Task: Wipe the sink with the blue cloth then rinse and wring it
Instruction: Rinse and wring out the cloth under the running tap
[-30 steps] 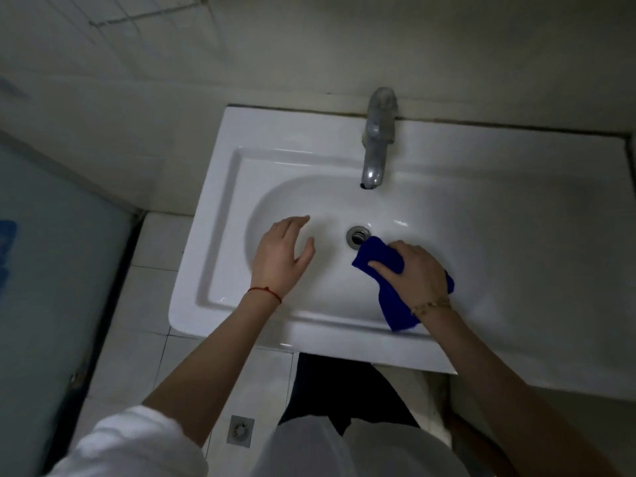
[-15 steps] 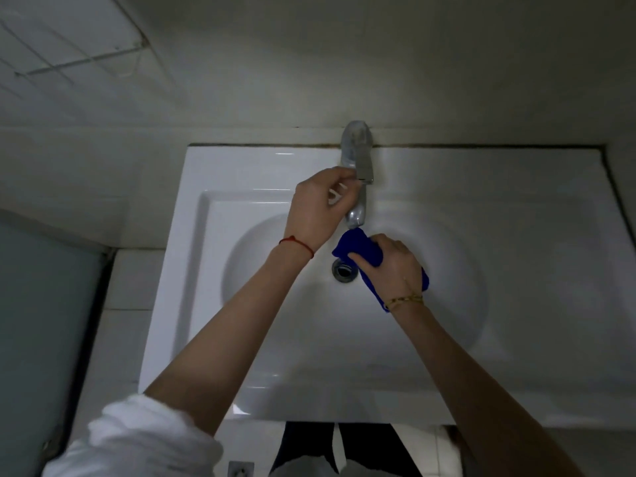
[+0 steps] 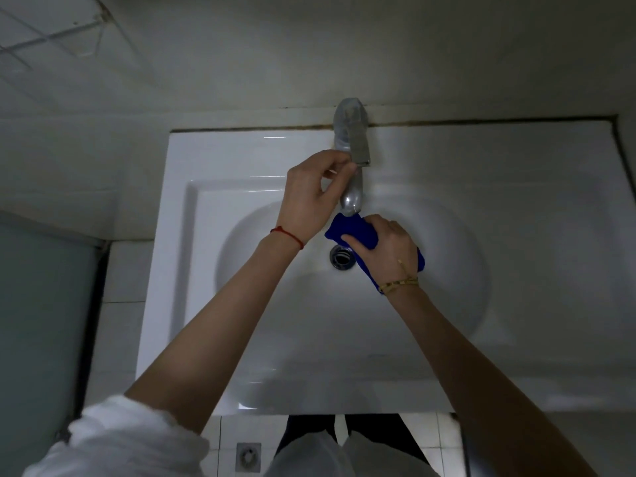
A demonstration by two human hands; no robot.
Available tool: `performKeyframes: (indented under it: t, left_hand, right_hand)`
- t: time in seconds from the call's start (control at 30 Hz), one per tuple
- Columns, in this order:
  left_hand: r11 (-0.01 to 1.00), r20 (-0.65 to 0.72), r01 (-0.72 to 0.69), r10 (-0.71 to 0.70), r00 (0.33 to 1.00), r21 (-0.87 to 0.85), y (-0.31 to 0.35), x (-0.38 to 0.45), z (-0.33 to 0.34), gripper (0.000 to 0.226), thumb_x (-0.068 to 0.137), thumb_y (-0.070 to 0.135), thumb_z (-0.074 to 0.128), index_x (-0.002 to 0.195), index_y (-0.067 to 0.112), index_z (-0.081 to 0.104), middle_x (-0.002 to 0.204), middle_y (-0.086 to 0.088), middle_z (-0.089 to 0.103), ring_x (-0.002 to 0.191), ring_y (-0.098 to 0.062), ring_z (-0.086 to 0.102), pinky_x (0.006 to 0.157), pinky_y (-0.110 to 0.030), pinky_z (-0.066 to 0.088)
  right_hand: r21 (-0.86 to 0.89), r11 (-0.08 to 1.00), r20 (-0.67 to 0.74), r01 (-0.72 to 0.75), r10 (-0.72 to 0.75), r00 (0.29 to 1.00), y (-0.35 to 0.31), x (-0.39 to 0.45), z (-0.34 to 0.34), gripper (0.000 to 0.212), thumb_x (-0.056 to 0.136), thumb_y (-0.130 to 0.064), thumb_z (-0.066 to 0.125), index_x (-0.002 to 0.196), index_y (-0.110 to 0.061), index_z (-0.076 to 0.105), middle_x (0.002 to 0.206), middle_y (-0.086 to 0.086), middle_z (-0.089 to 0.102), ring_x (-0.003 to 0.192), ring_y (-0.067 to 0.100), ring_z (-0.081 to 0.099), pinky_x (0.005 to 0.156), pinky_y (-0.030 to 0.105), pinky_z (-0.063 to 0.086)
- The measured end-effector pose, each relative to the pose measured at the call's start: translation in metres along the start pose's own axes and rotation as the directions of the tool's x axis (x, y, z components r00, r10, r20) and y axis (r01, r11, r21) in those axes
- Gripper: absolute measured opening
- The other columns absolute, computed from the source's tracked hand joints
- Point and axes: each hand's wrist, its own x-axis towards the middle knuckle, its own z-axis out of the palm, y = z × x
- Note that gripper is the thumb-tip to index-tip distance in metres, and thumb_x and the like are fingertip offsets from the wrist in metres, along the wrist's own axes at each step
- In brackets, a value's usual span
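Note:
A white sink (image 3: 516,208) fills the middle of the view, with a round drain (image 3: 340,258) in its basin. The chrome tap (image 3: 352,166) stands at the sink's back edge, its lever raised. My left hand (image 3: 311,197) is at the tap, fingertips on the underside of the lever. Bunched in my right hand (image 3: 387,251), the blue cloth (image 3: 354,230) sits right under the spout, just above the drain. Part of the cloth hangs out below my right wrist. I cannot see any water running.
A pale wall runs behind the sink. A frosted glass panel (image 3: 38,332) stands at the left. Below the sink's front edge lie white floor tiles with a small floor drain (image 3: 248,456), and my dark trousers show there.
My left hand rose from the basin to the tap lever. My right hand carried the blue cloth from the basin's front up under the spout. The lever now looks lifted.

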Motion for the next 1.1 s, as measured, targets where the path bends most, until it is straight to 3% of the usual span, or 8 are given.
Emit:
performKeyframes:
  t: [0.23,0.57,0.77,0.9,1.0,1.1]
  left_hand:
    - [0.999,-0.032,0.034,-0.035,0.999,-0.017,0.003,-0.001,0.002,0.017,0.097,0.012,0.059,0.104,0.002,0.071,0.098,0.004,0.067,0.089,-0.009,0.061,0.081,-0.011,0.048]
    - [0.988,-0.069,0.087,-0.096,0.993,-0.127,0.011,0.01,0.002,0.018,0.098,0.015,0.058,0.105,0.003,0.07,0.096,-0.01,0.073,0.089,-0.023,0.069,0.083,-0.025,0.056]
    - [0.984,-0.118,0.106,-0.124,0.985,-0.144,0.01,0.0,0.007,0.015,0.099,0.012,0.056,0.106,0.007,0.068,0.101,0.0,0.071,0.092,-0.018,0.068,0.082,-0.021,0.053]
    - [0.955,-0.199,0.282,-0.296,0.934,-0.096,-0.018,-0.037,0.015,0.011,0.099,0.017,0.056,0.099,0.015,0.066,0.095,0.005,0.068,0.087,-0.008,0.063,0.076,-0.021,0.052]
    - [0.887,-0.073,0.458,-0.462,0.884,-0.061,-0.045,-0.064,0.027,0.015,0.097,0.029,0.06,0.112,0.025,0.06,0.109,0.009,0.063,0.095,-0.007,0.06,0.077,-0.019,0.051]
    - [0.814,0.026,0.57,-0.572,0.82,-0.113,-0.055,-0.07,0.04,0.03,0.098,0.034,0.059,0.123,0.019,0.062,0.12,0.004,0.061,0.102,-0.008,0.059,0.084,-0.014,0.05]
  right_hand:
    - [0.004,1.0,0.033,0.001,-0.001,0.999,0.001,-0.002,0.003,0.045,0.074,-0.046,0.069,0.088,-0.004,0.067,0.074,0.011,0.069,0.066,0.027,0.062,0.064,0.032,0.052]
    - [0.032,0.999,0.042,-0.001,0.0,0.999,0.001,0.003,0.011,0.045,0.073,-0.045,0.072,0.089,-0.004,0.067,0.075,0.012,0.069,0.067,0.027,0.063,0.063,0.032,0.052]
    - [0.041,0.999,0.055,0.01,-0.012,0.998,0.002,0.007,0.012,0.04,0.072,-0.039,0.078,0.09,-0.005,0.067,0.075,0.011,0.069,0.067,0.028,0.063,0.062,0.034,0.054]
    - [0.068,0.998,0.053,0.008,-0.011,0.999,0.001,0.009,0.014,0.038,0.071,-0.037,0.081,0.086,-0.005,0.066,0.072,0.01,0.068,0.063,0.025,0.061,0.06,0.029,0.05]
    - [0.086,0.995,0.036,0.044,-0.047,0.998,-0.001,0.01,0.018,0.036,0.071,-0.033,0.082,0.078,-0.004,0.063,0.068,0.009,0.066,0.06,0.023,0.059,0.056,0.028,0.05]
    - [0.092,0.99,-0.01,0.103,-0.102,0.995,-0.003,0.012,0.024,0.036,0.071,-0.037,0.075,0.073,-0.004,0.061,0.065,0.009,0.064,0.057,0.02,0.056,0.056,0.022,0.043]
